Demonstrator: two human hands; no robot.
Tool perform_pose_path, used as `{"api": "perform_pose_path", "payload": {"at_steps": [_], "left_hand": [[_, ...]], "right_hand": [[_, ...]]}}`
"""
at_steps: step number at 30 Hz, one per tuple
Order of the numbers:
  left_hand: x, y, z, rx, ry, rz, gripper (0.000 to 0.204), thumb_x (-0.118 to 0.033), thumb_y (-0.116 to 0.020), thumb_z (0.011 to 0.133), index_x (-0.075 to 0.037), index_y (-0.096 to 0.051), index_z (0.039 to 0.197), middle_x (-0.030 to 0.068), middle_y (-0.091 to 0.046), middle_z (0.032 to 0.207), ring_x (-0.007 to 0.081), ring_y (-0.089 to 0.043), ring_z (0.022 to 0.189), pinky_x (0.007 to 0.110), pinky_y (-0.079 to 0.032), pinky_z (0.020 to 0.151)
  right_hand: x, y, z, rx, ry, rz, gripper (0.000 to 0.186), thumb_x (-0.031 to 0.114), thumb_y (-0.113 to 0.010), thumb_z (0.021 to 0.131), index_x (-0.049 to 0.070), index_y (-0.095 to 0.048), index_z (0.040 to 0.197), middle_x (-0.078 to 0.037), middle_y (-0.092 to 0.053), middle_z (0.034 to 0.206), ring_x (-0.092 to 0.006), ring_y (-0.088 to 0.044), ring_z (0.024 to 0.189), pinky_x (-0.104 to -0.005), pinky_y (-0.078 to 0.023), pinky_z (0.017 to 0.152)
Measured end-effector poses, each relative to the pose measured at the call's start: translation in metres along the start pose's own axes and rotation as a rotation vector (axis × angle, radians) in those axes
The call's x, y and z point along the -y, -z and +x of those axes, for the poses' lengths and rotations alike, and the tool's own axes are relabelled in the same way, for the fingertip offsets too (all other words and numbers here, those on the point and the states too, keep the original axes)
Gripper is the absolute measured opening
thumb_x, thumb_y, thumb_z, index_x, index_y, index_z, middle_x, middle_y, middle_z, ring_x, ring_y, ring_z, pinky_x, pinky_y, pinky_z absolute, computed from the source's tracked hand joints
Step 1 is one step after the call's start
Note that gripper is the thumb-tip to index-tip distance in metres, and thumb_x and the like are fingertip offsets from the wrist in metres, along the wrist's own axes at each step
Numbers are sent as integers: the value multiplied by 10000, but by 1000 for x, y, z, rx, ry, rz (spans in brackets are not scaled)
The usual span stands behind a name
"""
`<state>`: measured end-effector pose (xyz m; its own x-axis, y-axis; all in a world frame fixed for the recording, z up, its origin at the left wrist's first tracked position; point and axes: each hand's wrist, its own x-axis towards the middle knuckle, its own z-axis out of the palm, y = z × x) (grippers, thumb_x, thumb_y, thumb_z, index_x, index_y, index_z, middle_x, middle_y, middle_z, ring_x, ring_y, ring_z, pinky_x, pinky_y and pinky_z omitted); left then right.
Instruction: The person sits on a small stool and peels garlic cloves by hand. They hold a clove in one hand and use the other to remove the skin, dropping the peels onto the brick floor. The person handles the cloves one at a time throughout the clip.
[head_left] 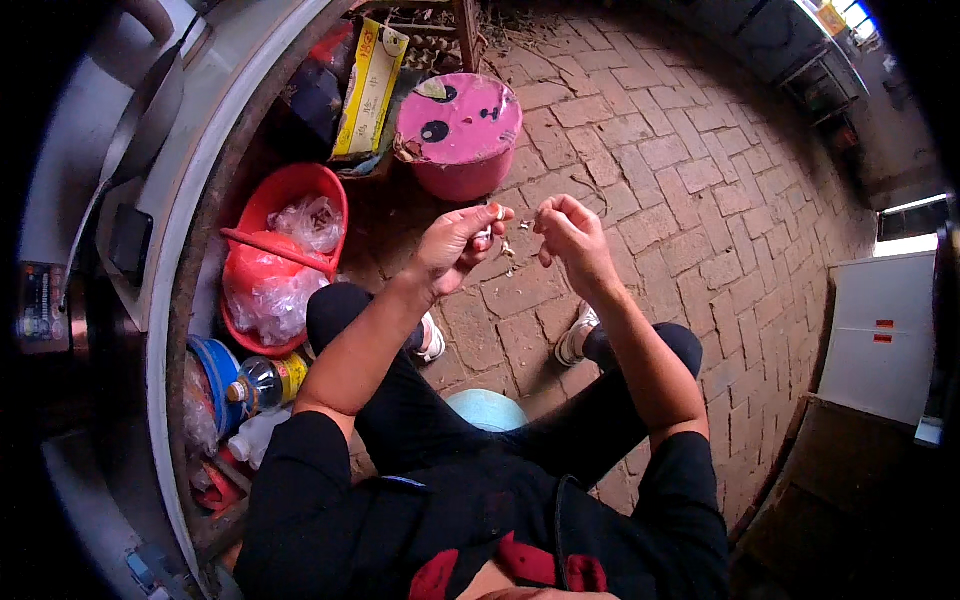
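My left hand (452, 247) is closed, palm partly upward, around a small white piece (484, 233) that looks like a garlic clove. Another pale bit shows between its thumb and forefinger. Just to the right, my right hand (574, 240) has its thumb and fingers pinched together; whatever lies between them is too small to make out. The hands are a short gap apart, held above the brick floor between my knees. Pale scraps (508, 250) like peelings lie on the bricks below that gap.
A pink round stool (462, 135) stands just ahead. To the left are a red basket (334, 215) with plastic bags, a yellow box (372, 85) and a clear bottle (262, 385). A light-blue seat (486, 409) shows between my legs. A white cabinet (878, 335) stands right.
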<state>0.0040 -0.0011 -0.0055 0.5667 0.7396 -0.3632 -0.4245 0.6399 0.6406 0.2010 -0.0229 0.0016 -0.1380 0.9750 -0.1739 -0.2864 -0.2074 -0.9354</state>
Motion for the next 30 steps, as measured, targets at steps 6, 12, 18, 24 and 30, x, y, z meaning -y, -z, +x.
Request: {"api": "perform_pose_path", "payload": {"at_steps": [6, 12, 18, 24, 30], "left_hand": [[2, 0, 1, -31, -39, -9, 295, -254, -576, 928, -14, -586, 1101, -47, -549, 818, -28, -455, 574, 108, -312, 438], [11, -3, 1, -82, -72, 10, 277, -242, -605, 911, -33, -612, 1094, -55, -567, 836, -23, -439, 593, 114, -306, 460], [26, -6, 3, -164, -138, 53, 278, -224, -645, 883, -47, -623, 1097, -56, -594, 851, -19, -431, 611, 117, -305, 481], [30, -10, 1, -205, -182, 49, 282, -210, -665, 868, -45, -627, 1093, -54, -592, 843, -15, -437, 624, 112, -316, 493], [32, -9, 0, -200, -166, 12, 270, -206, -660, 872, -44, -629, 1085, -51, -591, 839, -12, -442, 626, 114, -335, 504]], "right_hand": [[0, -17, -8, -114, 143, -544, 135, 124, -618, 857, 16, -626, 937, -60, -629, 747, -107, -577, 620, -259, -454, 500], [-6, -27, -10, -150, 349, -660, 141, 111, -649, 812, 14, -649, 914, -114, -648, 787, -161, -592, 613, -281, -465, 564], [-16, -28, -10, -237, 302, -617, 132, 117, -661, 801, 22, -663, 893, -110, -650, 776, -165, -589, 609, -285, -464, 562], [-19, -28, -8, -234, 331, -665, 120, 107, -660, 789, 17, -656, 869, -113, -642, 765, -187, -599, 618, -292, -474, 573], [-14, -29, -11, -225, 394, -739, 111, 94, -659, 782, 14, -651, 858, -111, -638, 768, -199, -612, 636, -299, -483, 589]]}}
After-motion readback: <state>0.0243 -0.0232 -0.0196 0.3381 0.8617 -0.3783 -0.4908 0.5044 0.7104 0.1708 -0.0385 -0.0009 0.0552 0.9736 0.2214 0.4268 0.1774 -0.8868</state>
